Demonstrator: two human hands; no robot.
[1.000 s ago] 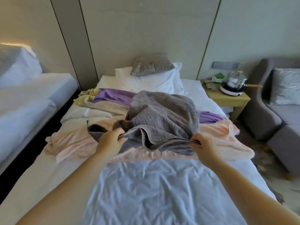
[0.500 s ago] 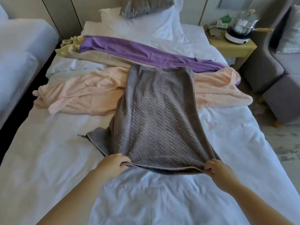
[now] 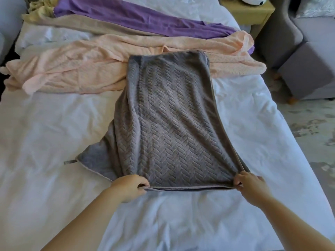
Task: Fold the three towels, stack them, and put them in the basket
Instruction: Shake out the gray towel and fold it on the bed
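Note:
A grey herringbone towel (image 3: 168, 120) lies folded lengthwise on the white bed, its far end resting on a pink towel (image 3: 87, 69). My left hand (image 3: 129, 185) pinches the towel's near left corner and my right hand (image 3: 249, 183) pinches the near right corner. A lower grey layer with a small loop sticks out to the left. Behind the pink towel lie a purple towel (image 3: 145, 20) and a beige cloth (image 3: 87, 24). No basket is in view.
The white bed sheet (image 3: 54, 142) spreads wide around the towel. A wooden bedside table (image 3: 252, 9) stands at the top right. A grey sofa with footstool (image 3: 304, 69) sits to the right on a patterned floor.
The grey towel went from bunched and lifted to laid out flat. It and both hands have since drawn nearer to me along the bed, and the view tilted down.

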